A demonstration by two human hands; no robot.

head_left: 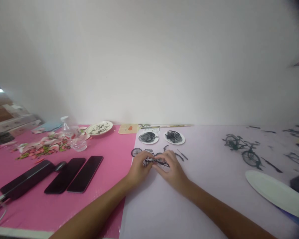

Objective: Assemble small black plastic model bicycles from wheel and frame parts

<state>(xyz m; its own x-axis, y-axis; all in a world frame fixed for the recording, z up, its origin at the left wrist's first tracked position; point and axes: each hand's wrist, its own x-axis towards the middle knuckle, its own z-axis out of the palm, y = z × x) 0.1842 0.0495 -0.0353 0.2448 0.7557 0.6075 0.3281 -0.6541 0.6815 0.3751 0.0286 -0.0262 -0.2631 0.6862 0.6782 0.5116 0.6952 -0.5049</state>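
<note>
Both hands meet over the pale tabletop with their fingertips pinched on a thin black model bicycle part [161, 162]. My left hand [139, 169] is closed on its left end. My right hand [173, 171] grips it from the other side, thumb against fingers. The fingers cover much of the part, so its full shape is hidden. A black spoked wheel [136, 152] shows just beyond my left hand. Small black pieces [179, 156] lie beyond my right hand. Farther back, two small white plates [149, 143] [183, 140] carry heaps of black wheels and parts.
A model bicycle [250, 156] stands at right, near loose black parts [297, 159] and a white oval plate [271, 189]. On the pink left side are two phones [86, 174] [64, 176], a black device [27, 179], a plastic bottle [65, 124] and petals [45, 146].
</note>
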